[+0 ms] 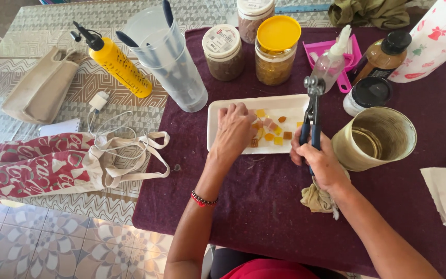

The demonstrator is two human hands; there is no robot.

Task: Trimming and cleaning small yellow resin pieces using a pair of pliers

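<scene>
Soft, even daylight fills the room, bright without being harsh. Shadows are faint and short: a pale one sits under the left hand (pixel 233 132) on the white tray (pixel 223 111), another beneath the right hand (pixel 322 161) on the maroon cloth (pixel 264 206). A mild sheen shows on the clear plastic pitcher (pixel 174 62) and the floor tiles (pixel 52 243). Focus is sharp across the middle. Toward the edges the wide lens bends straight lines, and the far corners look slightly soft.
</scene>
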